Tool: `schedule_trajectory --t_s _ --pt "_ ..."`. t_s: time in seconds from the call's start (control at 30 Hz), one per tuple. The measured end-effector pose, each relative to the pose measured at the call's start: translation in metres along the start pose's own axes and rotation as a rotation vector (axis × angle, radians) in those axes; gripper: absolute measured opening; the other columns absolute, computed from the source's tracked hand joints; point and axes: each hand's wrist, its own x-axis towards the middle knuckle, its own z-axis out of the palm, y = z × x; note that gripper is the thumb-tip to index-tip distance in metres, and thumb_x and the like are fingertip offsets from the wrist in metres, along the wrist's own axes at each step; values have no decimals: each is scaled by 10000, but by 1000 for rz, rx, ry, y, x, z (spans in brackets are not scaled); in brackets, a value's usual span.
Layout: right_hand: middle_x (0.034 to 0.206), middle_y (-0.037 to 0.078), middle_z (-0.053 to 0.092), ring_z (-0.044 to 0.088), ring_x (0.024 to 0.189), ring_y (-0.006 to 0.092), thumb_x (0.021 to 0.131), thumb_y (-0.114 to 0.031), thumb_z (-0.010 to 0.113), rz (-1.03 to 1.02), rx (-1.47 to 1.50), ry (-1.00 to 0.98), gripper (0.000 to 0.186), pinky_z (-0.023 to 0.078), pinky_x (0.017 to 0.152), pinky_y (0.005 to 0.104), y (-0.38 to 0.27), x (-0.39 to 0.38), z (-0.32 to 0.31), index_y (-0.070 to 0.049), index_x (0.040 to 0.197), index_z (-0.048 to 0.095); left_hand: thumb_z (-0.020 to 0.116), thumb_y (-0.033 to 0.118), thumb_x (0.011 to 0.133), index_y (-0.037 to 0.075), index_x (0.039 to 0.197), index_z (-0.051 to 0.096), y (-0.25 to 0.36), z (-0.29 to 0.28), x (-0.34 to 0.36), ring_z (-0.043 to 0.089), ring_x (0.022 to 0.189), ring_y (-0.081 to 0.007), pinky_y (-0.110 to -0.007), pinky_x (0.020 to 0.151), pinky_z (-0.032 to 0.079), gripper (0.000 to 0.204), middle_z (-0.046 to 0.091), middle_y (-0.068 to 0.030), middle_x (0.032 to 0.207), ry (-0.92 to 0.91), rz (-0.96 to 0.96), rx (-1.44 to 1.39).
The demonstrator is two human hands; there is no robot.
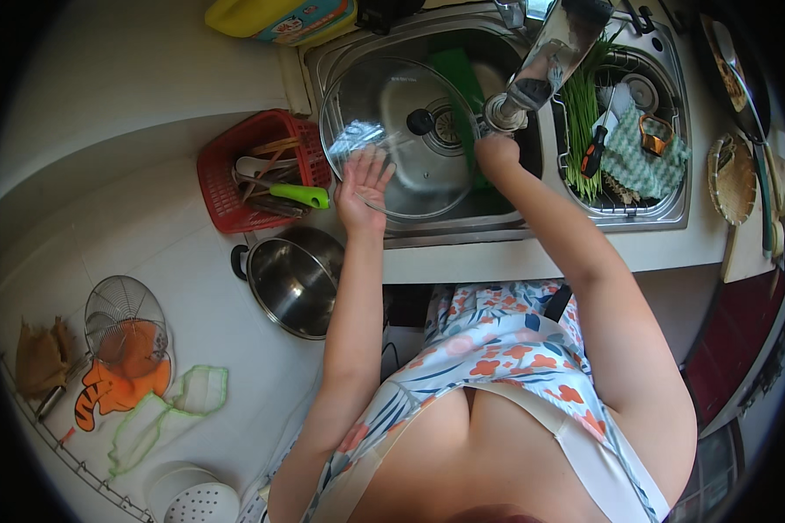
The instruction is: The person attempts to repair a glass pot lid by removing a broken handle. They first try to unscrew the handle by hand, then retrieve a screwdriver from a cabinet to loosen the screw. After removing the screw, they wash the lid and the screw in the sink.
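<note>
The pale surface (192,288) bears a steel pot (292,279), a red basket (253,170) just behind it, and what looks like a wire skimmer (124,318) to its left.

We see a clear glass lid (401,144) with a black knob over the steel-grey sink (497,222). On the left sits a red basket (227,187) holding a lime-green handle (301,195). Far right lie green chives (582,131) and a green-and-white checked cloth (641,161). Our dress (497,349) shows orange and blue flowers on white, and the bench (192,288) is white.
</note>
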Motion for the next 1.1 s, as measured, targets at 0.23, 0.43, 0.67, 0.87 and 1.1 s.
schedule_trajectory --t_s 0.23,0.43,0.67,0.87,1.1 --pt "829 157 606 625 765 324 756 -83 560 -18 405 228 95 517 638 402 11 -68 -108 -28 777 635 400 300 963 -5 1193 478 -4 -6 -4 481 1191 -356 -513 962 417 389 516 -198 1263 1 -44 -55" --pt "982 154 535 533 933 343 755 -24 570 -308 1026 470 175 440 778 390 -25 -106 -87 -45 929 568 408 299 966 2 1161 507 -15 1 -6 498 1178 -339 -480 937 437 369 528 -202 1253 -15 -82 -45" --pt "1257 162 497 439 1202 310 799 -243 605 -294 532 594 482 311 1032 442 -75 -82 -89 -65 1235 503 433 311 961 -2 1176 504 -23 20 -12 510 1168 -315 -431 919 438 386 526 -202 1261 -52 -102 61" --pt "1152 235 549 436 1209 332 798 -218 581 -249 443 538 515 253 1071 466 -71 -92 -62 91 1196 473 438 293 960 -16 1261 452 -46 24 8 512 1169 -311 -429 937 421 432 510 -203 1281 -56 -144 89" --pt "935 195 596 547 972 336 763 -161 557 -84 605 396 385 400 868 458 -52 -44 -93 69 1069 518 444 280 960 -24 1220 474 -56 41 10 520 1165 -312 -416 923 441 402 517 -207 1270 -100 -164 172"
